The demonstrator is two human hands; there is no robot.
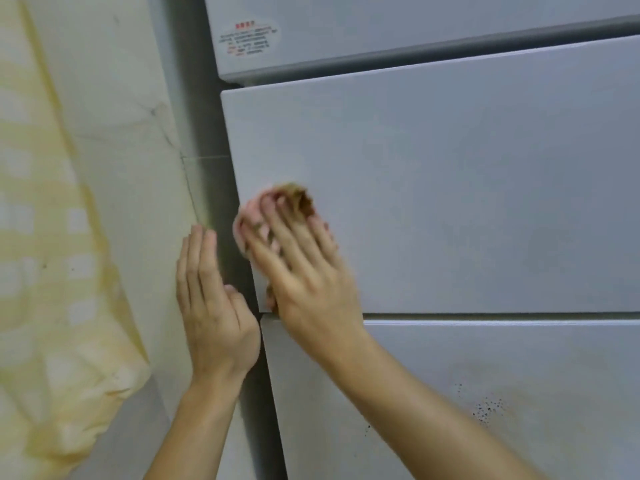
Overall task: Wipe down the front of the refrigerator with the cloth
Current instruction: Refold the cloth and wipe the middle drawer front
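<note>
The grey refrigerator front (450,188) fills the right of the view, split into stacked drawer panels. A pink and brown cloth (294,199) lies flat against the middle panel near its left edge. My right hand (304,271) presses on the cloth with spread, straight fingers; the hand is blurred. My left hand (211,299) is flat, fingers straight and together, against the refrigerator's left side edge next to the wall.
A pale wall (114,116) with a yellow checked covering (41,237) stands to the left. A warning sticker (247,38) sits on the upper panel. Dark specks (485,407) mark the lower panel (485,358).
</note>
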